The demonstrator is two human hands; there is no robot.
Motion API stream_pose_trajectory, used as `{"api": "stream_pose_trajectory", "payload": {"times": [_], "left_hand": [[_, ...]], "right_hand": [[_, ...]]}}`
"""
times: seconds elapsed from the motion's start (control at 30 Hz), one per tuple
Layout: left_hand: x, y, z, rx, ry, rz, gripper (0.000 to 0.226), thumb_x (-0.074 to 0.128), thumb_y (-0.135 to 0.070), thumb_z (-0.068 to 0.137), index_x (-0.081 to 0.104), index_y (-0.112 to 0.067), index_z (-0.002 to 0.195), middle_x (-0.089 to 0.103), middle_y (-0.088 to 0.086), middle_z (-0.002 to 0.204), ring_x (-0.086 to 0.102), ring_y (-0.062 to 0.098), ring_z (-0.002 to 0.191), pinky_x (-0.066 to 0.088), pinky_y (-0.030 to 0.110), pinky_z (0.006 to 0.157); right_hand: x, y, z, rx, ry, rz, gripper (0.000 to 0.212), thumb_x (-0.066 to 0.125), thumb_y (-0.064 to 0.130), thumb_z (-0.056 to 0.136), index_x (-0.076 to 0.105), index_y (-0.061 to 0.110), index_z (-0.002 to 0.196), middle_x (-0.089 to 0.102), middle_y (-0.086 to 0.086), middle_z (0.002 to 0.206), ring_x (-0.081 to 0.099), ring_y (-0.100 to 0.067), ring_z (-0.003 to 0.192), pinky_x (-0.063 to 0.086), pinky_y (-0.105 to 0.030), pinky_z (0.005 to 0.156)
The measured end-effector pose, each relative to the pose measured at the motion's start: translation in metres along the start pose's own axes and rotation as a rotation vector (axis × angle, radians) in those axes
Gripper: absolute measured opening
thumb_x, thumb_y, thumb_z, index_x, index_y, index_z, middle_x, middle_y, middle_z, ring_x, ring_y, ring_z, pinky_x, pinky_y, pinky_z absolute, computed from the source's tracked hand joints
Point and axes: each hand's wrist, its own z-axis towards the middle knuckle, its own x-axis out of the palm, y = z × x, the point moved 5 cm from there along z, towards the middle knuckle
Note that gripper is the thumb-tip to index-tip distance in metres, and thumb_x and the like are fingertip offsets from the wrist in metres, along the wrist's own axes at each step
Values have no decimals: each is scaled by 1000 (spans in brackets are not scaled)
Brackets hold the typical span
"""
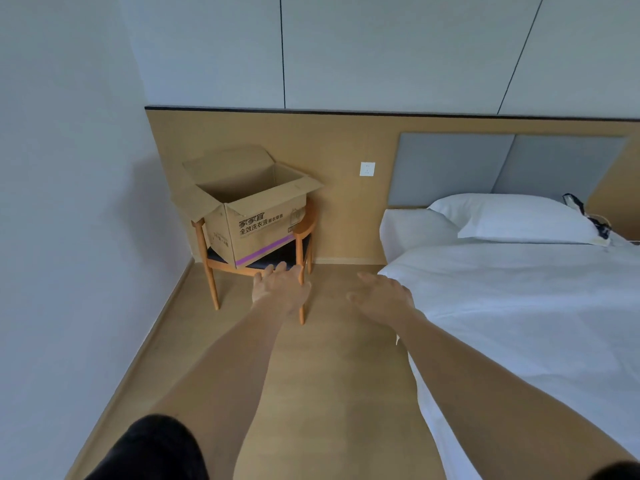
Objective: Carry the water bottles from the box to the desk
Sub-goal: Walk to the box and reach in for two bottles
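Observation:
A brown cardboard box [256,223] with printed characters and a purple stripe stands on a wooden chair [304,237] in the room's corner. Its flaps are folded open; from here the inside is mostly hidden and no water bottle shows. Both my arms stretch forward. My left hand [278,289] hovers just in front of the chair seat, fingers spread and empty. My right hand [381,296] is to its right, beside the bed's corner, also spread and empty. No desk is in view.
A bed [519,323] with white sheets and a pillow [512,218] fills the right side. A white wall [69,202] closes the left. Wooden floor [329,375] runs between them toward the chair. A dark cable lies near the pillow's right end.

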Motion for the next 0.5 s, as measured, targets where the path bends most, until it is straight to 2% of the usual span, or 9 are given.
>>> {"api": "stream_pose_trajectory", "payload": {"times": [0.23,0.33,0.5], "left_hand": [[10,2,97,30,25,2,54,37,-48,103,33,-33,154,40,4,155,30,30,147,23,54,121],[10,3,143,24,16,10,52,38,-48,102,37,-34,152,44,4,150,36,30,142,28,53,118],[1,6,230,-29,-10,26,48,39,-46,101,41,-34,147,49,7,145,41,33,138,30,54,116]], "right_hand": [[-1,0,89,36,-5,18,62,48,57,94,39,31,150,47,-2,151,42,-26,138,33,-46,112],[2,2,139,21,10,23,64,47,59,94,36,32,151,44,-1,153,41,-26,140,33,-47,112],[-1,8,239,-31,19,17,59,44,58,95,40,30,147,50,-4,146,44,-29,134,35,-48,108]]}}
